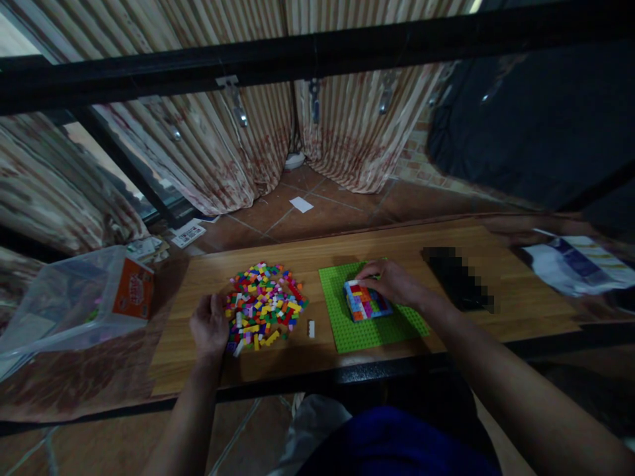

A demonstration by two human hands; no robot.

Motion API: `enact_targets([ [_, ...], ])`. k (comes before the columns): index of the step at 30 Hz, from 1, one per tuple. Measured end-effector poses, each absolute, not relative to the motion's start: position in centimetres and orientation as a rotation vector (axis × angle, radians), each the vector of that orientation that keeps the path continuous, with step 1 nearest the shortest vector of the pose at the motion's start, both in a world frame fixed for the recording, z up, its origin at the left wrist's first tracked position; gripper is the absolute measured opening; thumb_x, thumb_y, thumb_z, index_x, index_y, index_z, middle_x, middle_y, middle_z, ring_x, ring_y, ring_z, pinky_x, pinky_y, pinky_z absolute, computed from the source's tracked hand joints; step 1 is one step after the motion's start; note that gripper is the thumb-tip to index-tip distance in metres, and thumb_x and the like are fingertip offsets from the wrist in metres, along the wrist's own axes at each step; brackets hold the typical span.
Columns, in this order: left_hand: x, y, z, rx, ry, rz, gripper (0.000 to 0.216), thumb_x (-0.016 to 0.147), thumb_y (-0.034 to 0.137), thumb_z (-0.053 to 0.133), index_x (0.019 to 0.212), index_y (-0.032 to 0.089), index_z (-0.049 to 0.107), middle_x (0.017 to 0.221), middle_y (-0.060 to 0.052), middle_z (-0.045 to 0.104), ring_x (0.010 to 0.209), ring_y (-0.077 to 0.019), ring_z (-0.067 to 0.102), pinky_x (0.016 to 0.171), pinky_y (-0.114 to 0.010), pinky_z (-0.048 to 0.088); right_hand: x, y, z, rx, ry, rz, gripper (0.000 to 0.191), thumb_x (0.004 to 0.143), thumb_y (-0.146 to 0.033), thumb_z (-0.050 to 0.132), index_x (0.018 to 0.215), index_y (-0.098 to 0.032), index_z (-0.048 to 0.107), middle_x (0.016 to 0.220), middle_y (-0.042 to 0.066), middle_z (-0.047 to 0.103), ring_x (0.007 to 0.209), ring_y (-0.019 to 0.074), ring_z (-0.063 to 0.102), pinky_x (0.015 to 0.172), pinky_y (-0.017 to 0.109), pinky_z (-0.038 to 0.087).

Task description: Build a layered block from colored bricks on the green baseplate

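Note:
My left hand point(209, 324) rests at the left edge of a pile of loose toy bricks point(268, 301), its fingers loosely bent with a gap beside the thumb. Nothing shows in it. On a green baseplate point(342, 334) stands a small walled build of multicoloured toy bricks point(364, 307). My right hand point(389, 281) reaches over this build from the right, thumb and fingers closed on its upper back edge near a white brick point(353, 283). The hand hides part of the build's far side. One white brick point(311, 328) lies alone between pile and baseplate.
The wooden table point(292, 367) carries a dark, pixelated object point(459, 277) right of the baseplate. A clear plastic bin point(74, 297) with an orange label stands at the left. White-and-blue packaging point(580, 264) lies at the right. A black bar point(317, 56) crosses before the curtains.

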State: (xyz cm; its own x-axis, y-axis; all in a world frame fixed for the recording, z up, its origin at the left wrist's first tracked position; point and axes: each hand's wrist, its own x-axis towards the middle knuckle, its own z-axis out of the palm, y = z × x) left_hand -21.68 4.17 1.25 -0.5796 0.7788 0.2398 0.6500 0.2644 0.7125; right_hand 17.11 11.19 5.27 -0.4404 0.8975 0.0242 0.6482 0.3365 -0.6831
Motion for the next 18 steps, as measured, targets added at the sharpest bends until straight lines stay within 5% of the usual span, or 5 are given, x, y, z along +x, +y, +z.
enact_targets([
  [18, -21.6, 4.1, 1.2, 1.438, 2.323, 1.22, 0.03, 0.087, 0.038, 0.04, 0.07, 0.019, 0.056, 0.069, -0.004, 0.063, 0.068, -0.0165, 0.058, 0.059, -0.024, 0.039, 18.0, 11.8, 3.7, -1.37, -2.005, 1.174, 0.021, 0.076, -0.033, 0.067, 0.09, -0.019, 0.075, 0.088, 0.004, 0.075, 0.075, 0.0183, 0.069, 0.072, 0.032, 0.055],
])
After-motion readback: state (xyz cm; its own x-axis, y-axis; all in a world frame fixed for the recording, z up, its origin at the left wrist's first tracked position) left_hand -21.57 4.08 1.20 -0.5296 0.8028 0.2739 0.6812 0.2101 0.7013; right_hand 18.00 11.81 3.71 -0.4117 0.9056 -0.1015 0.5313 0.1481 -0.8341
